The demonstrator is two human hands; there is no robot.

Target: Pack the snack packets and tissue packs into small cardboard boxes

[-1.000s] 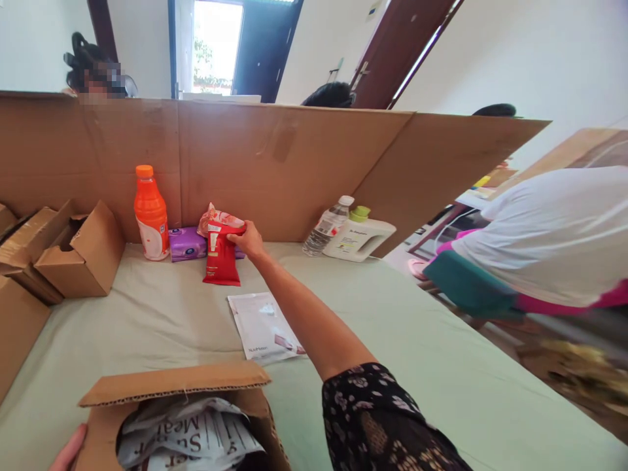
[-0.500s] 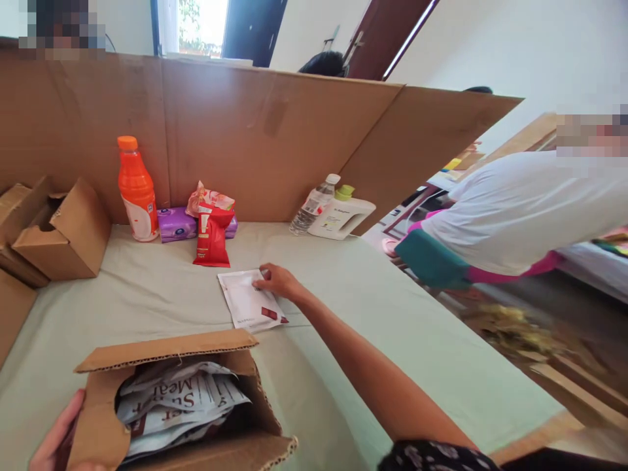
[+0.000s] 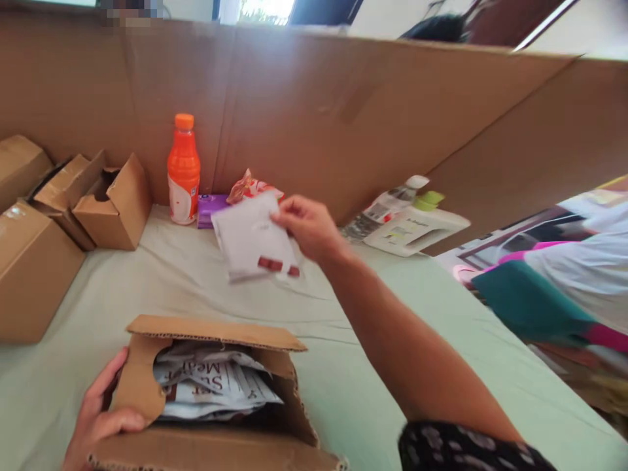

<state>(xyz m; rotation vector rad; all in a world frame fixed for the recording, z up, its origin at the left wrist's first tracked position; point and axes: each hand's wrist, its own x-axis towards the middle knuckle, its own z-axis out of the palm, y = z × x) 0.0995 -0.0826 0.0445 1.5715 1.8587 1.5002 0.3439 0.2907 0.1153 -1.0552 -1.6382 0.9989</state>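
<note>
- Leftmost, brown boxes (image 3: 42, 275) crowd together by the cardboard screen (image 3: 304, 104), probably to save room.
- Left hand (image 3: 101, 418) clamps the notched end of the open carton (image 3: 210, 448), thumb on the panel; likely steadies it.
- Orange bottle (image 3: 184, 173) stands upright near the screen, on its own base.
- Carton opening faces up, flaps spread; grey pouches (image 3: 210, 386) lie inside, seemingly kept bunched by its walls.
- White packet (image 3: 252, 239) hangs tilted beyond the carton, apparently off the green cloth (image 3: 353, 399), partly hiding a purple pack (image 3: 209, 208).
- Right hand (image 3: 314, 229) pinches the packet's upper right edge, thumb and fingers together; an edge grip probably suits something thin. Hands well apart.
- Farther right, clear bottle (image 3: 380, 210) leans beside the white jug (image 3: 417, 229); contact uncertain.
</note>
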